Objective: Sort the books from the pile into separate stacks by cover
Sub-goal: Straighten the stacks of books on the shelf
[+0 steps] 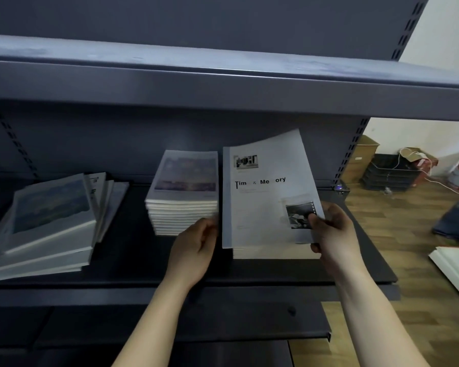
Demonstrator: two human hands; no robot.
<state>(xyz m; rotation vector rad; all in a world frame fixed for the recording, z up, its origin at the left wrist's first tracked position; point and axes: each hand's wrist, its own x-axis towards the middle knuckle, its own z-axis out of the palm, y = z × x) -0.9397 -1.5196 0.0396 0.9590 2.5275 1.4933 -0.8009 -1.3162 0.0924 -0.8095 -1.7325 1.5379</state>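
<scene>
Time & Memory book (265, 197): grey cover, black title, small photo top left and another bottom right. It sits tilted over a short stack of cream-edged books (276, 253), far edge lifted, top corner of the cover curling up. The near-left corner overhangs that stack.

Just left of the Time & Memory book: middle stack (182, 181), about a dozen thin books, purple-toned picture on top, edges squared. Narrow gap between the two, not touching as far as visible.

Well left of it: mixed pile (51, 213), blue-picture cover on top, lying skewed, with a few more books (109, 197) leaning behind it.

All of this sits on one dark shelf board (133, 263). Upper shelf (223, 75) hangs above the book and limits the headroom there.

Right of the book, past the upright: wood floor (398, 234), cardboard box (361, 157), black stacked trays (390, 173) with white cable over them, white panels (453, 271) at the frame edge.

Right hand (334, 234): pinches the book's near-right corner, thumb on the cover at the lower photo, fingers curled underneath.

Left hand (196, 250): at the gap between the middle stack and the book's left edge, fingers curled inward. Fingertips are motion-blurred, so it's impossible to tell whether it touches the stack, the book, or neither.
</scene>
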